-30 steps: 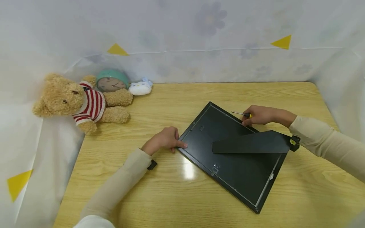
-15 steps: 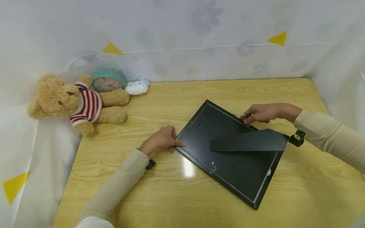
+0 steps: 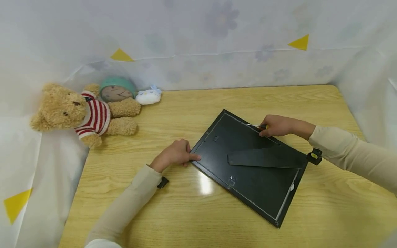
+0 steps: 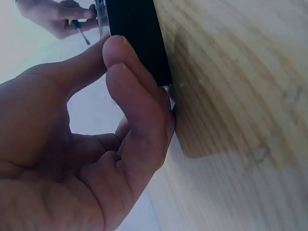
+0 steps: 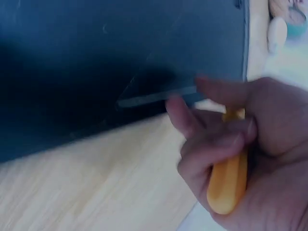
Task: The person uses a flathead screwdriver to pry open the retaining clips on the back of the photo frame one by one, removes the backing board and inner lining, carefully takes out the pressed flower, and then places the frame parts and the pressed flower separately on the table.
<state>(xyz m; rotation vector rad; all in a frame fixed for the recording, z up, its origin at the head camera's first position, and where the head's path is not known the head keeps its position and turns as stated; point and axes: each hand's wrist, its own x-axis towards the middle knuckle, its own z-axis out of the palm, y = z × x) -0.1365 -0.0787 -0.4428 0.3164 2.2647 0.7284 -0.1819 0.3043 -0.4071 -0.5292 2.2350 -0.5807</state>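
A black picture frame (image 3: 254, 193) lies back side up on the wooden table, turned at an angle. Its black stand (image 3: 263, 159) runs across the back. My left hand (image 3: 178, 152) pinches the frame's left corner, thumb on top and fingers curled at the edge and underneath. In the left wrist view, the fingertips (image 4: 120, 53) meet the frame's side (image 4: 139, 38). My right hand (image 3: 277, 125) grips a screwdriver (image 5: 228, 185) by its yellow and black handle at the frame's far edge. The thin metal shaft (image 3: 254, 125) points left, overlapping that edge.
A teddy bear (image 3: 97, 115) in a striped sweater lies at the table's left edge. Behind its legs are a teal clock (image 3: 117, 90) and a small white plush (image 3: 149, 96). A pale flowered sheet (image 3: 186, 41) hangs around the back and sides.
My right hand has shifted left along the far edge, bringing the screwdriver shaft over the frame's border. The stand looks flatter against the back. My left hand keeps its pinch on the corner.
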